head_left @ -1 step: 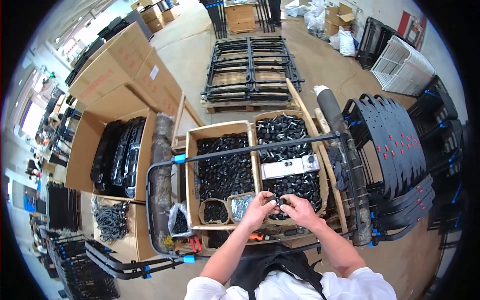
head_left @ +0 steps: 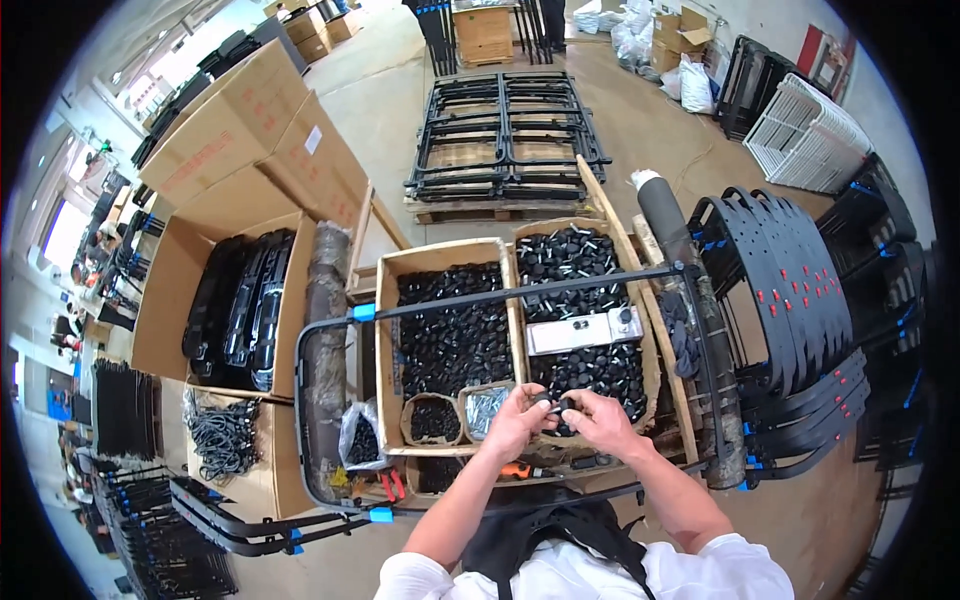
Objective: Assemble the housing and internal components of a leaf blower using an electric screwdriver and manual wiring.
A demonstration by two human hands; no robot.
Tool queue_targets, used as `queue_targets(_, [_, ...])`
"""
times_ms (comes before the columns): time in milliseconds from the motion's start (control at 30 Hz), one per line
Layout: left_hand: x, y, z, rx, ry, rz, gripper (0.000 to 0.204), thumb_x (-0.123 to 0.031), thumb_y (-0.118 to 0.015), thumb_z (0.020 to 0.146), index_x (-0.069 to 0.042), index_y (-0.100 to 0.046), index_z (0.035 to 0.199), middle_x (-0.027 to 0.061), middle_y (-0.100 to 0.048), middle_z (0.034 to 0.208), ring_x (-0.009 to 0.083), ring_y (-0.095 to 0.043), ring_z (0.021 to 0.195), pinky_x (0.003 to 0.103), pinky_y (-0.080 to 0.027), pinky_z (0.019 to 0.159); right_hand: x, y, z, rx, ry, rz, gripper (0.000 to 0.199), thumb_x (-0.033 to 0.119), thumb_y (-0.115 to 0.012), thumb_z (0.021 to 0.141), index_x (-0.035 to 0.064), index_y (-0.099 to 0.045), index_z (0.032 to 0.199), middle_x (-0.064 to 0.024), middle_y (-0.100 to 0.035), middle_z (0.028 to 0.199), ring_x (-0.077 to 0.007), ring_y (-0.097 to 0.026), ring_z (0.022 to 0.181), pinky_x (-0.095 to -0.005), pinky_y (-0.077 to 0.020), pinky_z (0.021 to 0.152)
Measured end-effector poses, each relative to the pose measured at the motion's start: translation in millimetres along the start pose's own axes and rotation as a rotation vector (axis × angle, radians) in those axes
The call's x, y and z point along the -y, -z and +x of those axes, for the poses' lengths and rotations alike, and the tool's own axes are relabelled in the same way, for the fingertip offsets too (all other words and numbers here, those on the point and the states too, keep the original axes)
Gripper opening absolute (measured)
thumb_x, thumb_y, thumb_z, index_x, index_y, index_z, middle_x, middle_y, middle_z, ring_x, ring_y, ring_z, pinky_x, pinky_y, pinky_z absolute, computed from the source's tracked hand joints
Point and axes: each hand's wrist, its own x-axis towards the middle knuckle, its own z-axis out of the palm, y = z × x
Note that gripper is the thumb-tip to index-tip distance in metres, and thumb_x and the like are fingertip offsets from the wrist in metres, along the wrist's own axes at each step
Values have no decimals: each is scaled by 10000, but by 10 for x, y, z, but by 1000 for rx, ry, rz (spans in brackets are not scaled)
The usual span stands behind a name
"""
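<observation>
My left hand [head_left: 517, 422] and my right hand [head_left: 603, 424] are close together over the near end of the right-hand carton. Fingers and thumb of each are pinched on small black parts that look like round black knobs [head_left: 566, 406]; the fingers hide most of their shape. Beneath them, the right carton [head_left: 648, 380] is full of black knobs with silver threaded studs [head_left: 570, 258]. A black tubular frame [head_left: 450, 305] with blue tape lies across both cartons and surrounds my hands. In the left carton [head_left: 388, 345] are many smaller black pieces [head_left: 452, 335].
Small boxes of black bits [head_left: 433, 420] and silver screws [head_left: 486, 408] sit in the left carton. A silver-white fixture [head_left: 585, 332] lies on the knobs. Red-handled pliers [head_left: 391, 486] and an orange tool [head_left: 516, 469] are near me. Curved black panels [head_left: 785, 290] stand at right, wrapped posts beside the cartons.
</observation>
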Motion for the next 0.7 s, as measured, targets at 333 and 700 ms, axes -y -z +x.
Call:
queue_targets(333, [-155, 901, -1030, 57, 49, 906, 375, -246, -637, 1051, 3, -551, 1318, 74, -666, 894, 146, -638, 764, 335, -545, 728, -40, -304, -975, -401, -146, 43, 326, 142, -687, 994, -32, -665, 1269, -43, -701, 955, -94, -639, 830, -284, -538, 749])
queue_targets(700, [600, 555, -1581, 324, -233, 966, 394, -211, -681, 1029, -90, -621, 1399, 138, -724, 1203, 250, -700, 1090, 365, -535, 959, 208, -843, -1834, -525, -325, -6, 396, 212, -703, 989, -37, -652, 1292, -73, -733, 976, -113, -667, 825, -296, -549, 763])
